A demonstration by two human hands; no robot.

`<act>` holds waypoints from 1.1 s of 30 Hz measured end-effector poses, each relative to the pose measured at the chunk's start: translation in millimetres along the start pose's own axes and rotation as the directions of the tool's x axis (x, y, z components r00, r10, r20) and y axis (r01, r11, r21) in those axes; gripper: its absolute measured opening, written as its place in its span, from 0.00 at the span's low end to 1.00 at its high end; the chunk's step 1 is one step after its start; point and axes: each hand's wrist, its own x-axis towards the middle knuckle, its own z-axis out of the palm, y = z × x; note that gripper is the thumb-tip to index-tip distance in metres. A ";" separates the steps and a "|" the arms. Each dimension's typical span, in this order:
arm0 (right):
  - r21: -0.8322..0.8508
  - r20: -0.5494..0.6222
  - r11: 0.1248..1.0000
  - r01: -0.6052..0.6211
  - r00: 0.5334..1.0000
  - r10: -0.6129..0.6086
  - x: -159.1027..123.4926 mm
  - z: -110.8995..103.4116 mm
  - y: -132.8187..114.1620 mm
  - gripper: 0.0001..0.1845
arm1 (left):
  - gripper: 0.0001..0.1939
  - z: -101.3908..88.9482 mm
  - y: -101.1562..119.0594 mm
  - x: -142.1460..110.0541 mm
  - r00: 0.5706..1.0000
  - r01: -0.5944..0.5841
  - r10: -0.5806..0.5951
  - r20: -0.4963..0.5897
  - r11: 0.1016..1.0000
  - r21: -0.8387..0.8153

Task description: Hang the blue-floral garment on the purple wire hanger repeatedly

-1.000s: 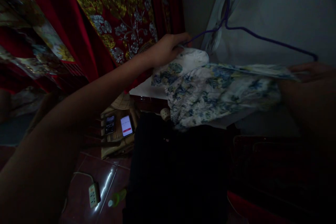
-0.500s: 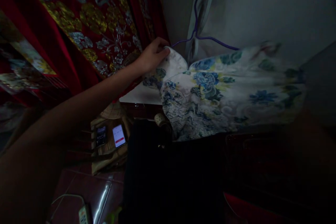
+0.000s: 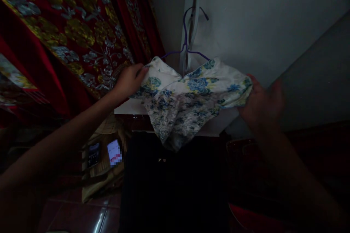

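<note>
A white blouse (image 3: 198, 84) with blue flowers and green and yellow leaves hangs on a purple hanger (image 3: 186, 40), whose hook points up. My left hand (image 3: 129, 80) pinches the blouse at its left shoulder and sleeve. On the other side, my right hand (image 3: 259, 98) grips the end of the right sleeve and holds it stretched out. The lower part of the blouse is gathered and tapers down toward my dark-clothed lap. The hanger's arms are mostly hidden inside the shoulders.
A red curtain (image 3: 82, 32) with gold and silver flowers hangs at the left. Two phones, one lit (image 3: 114, 151) and one dark (image 3: 93, 154), lie on a wooden stand (image 3: 90, 191). A pale wall (image 3: 246, 18) rises behind; tiled floor (image 3: 73, 214) shows below.
The right sleeve, blurred and stretched far right before, is now nearer the middle, with my right hand clearly visible on it. My left hand has shifted left and down along the shoulder.
</note>
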 end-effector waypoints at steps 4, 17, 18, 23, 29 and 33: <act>0.149 0.116 0.989 0.003 0.993 -0.020 24.6 -11.5 -38.5 0.36 | 0.09 0.8 5.6 -0.1 0.996 0.014 -0.023 -0.085 0.995 -0.102; 0.417 0.878 0.794 -0.442 0.421 -0.227 -17.3 69.0 -112.4 0.27 | 0.30 14.4 14.0 -21.9 0.993 0.099 -0.120 -0.016 0.882 -0.460; 0.316 0.932 0.856 -0.409 0.303 -0.199 -22.0 68.4 -105.8 0.28 | 0.33 18.3 15.7 -27.7 0.991 0.110 -0.131 -0.011 0.868 -0.484; -0.187 0.696 0.958 0.216 0.718 -0.026 -34.4 90.6 -55.8 0.48 | 0.45 28.4 62.7 -40.9 0.985 0.039 -0.138 -0.107 0.773 -0.633; -0.510 0.385 0.655 0.558 0.829 -0.406 -54.0 119.2 -14.1 0.61 | 0.44 33.7 138.8 -38.2 0.949 0.311 -0.074 0.306 0.361 -0.879; -0.601 0.292 0.636 0.483 0.874 -0.388 -54.2 87.4 -17.3 0.50 | 0.29 51.2 120.4 -43.6 0.909 0.413 -0.061 0.412 0.265 -0.872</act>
